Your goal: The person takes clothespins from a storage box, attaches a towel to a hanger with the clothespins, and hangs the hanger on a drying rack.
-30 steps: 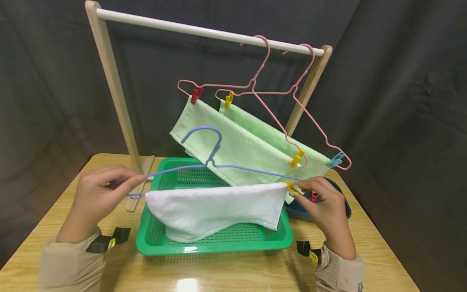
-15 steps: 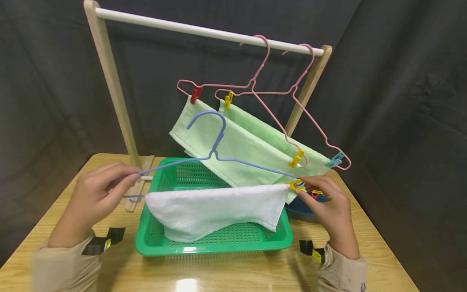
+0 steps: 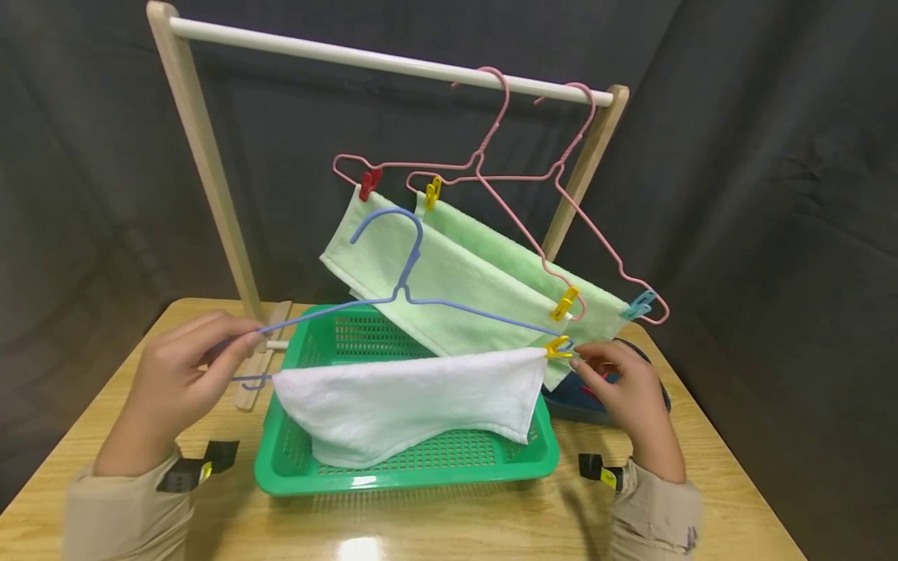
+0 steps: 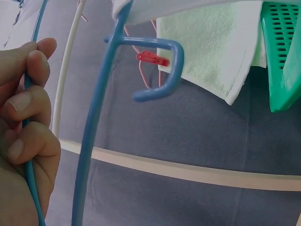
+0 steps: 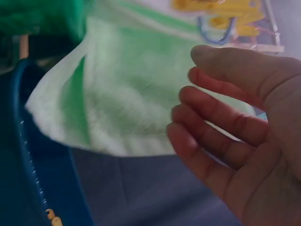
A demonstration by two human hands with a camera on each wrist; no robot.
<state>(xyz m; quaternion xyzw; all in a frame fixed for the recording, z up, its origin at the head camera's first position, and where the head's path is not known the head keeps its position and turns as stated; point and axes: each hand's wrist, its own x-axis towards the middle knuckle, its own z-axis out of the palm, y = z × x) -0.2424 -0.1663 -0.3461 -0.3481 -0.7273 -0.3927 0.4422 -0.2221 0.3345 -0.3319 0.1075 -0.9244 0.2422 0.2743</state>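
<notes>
In the head view my left hand (image 3: 185, 370) grips one end of a blue clothes hanger (image 3: 415, 255), held up with its hook on top. The left wrist view shows the fingers (image 4: 40, 136) curled round the blue wire. A folded white towel (image 3: 421, 389) hangs over the hanger's lower bar. At the towel's right end, a yellow clothespin (image 3: 557, 347) is clipped at the bar. My right hand (image 3: 627, 389) is just right of that clothespin. Its fingers are relaxed and hold nothing, apart from the clothespin (image 5: 216, 6) in the right wrist view.
Under the white towel sits a green basket (image 3: 407, 482). Behind it a rack with a white bar (image 3: 337, 54) carries two pink hangers (image 3: 515, 218) with clipped light green towels (image 3: 421, 273). A dark blue container (image 3: 582, 409) with clothespins stands right of the basket.
My right hand has let go of the yellow clothespin and drawn slightly away to the right. The blue hanger has risen, its hook now higher than a second ago.
</notes>
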